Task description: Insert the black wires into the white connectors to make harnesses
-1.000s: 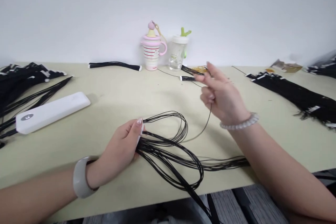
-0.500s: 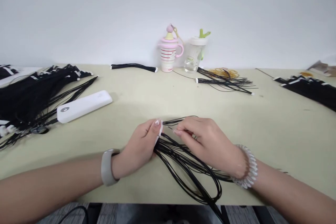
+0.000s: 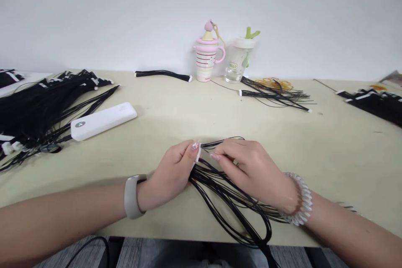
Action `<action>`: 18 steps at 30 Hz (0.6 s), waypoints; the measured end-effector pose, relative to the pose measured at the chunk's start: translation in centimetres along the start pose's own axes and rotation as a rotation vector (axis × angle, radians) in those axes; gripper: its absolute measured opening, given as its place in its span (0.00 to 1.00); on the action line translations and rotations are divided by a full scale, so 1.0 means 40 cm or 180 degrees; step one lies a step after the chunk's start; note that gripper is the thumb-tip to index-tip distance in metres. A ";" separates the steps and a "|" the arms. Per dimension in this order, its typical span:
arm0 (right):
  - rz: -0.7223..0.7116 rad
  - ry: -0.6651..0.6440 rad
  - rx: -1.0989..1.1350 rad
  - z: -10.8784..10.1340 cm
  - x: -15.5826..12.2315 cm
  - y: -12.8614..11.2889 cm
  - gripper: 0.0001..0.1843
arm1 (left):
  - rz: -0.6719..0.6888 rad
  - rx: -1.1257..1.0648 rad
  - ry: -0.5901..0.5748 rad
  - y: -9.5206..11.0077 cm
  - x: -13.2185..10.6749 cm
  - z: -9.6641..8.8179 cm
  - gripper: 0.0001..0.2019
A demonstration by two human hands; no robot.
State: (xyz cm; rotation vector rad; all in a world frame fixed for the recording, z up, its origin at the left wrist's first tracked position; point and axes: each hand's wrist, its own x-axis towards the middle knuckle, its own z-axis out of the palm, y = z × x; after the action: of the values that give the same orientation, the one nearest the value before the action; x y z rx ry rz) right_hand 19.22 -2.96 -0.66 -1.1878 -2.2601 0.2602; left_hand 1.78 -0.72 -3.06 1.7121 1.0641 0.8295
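Note:
My left hand (image 3: pixel 174 173) is closed on the white-tagged end of a bundle of thin black cords (image 3: pixel 232 201) that loops across the pale green table (image 3: pixel 194 113) toward its front edge. My right hand (image 3: pixel 251 171) sits just right of it, fingers pinched on the cords next to the white tag (image 3: pixel 197 153). A grey bangle is on my left wrist and a clear coiled band on my right wrist.
A white power bank (image 3: pixel 103 120) lies at the left beside a large heap of black cords (image 3: pixel 37 104). A pink striped cup (image 3: pixel 207 56) and a clear bottle (image 3: pixel 237 60) stand at the wall. More cord bundles lie at centre back (image 3: pixel 163 74), right of the bottle (image 3: pixel 276 96) and far right (image 3: pixel 373 102).
My right hand came down from mid-air, where it held a single cord, to the bundle beside my left hand. Over the last half second both hands barely shifted.

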 end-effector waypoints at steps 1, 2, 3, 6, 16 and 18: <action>0.0005 -0.0007 0.0012 0.000 0.000 0.000 0.09 | 0.0006 0.0001 -0.0004 0.000 0.000 0.000 0.19; -0.0004 0.0000 0.0016 -0.001 0.000 0.000 0.09 | 0.0005 0.0008 -0.0010 0.000 0.000 0.000 0.19; -0.0026 0.0020 0.0001 -0.001 0.000 0.001 0.09 | -0.0002 0.0024 -0.0016 -0.001 0.000 0.000 0.19; -0.0215 0.0097 -0.0241 0.000 -0.003 0.007 0.09 | -0.0006 0.0109 -0.0041 -0.001 0.000 0.000 0.19; -0.0890 0.0316 -0.1609 0.009 -0.003 0.024 0.06 | 0.0200 0.0443 -0.0104 0.001 0.001 -0.004 0.18; -0.0926 0.0350 -0.1657 0.011 0.000 0.022 0.06 | 0.0210 0.0477 -0.0105 0.001 0.001 -0.004 0.18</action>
State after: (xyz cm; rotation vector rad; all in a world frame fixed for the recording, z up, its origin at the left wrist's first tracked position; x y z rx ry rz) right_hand 19.59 -2.40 -1.41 -1.0543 -2.4359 -0.5218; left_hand 1.67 -0.66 -2.97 1.8890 1.0750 0.7764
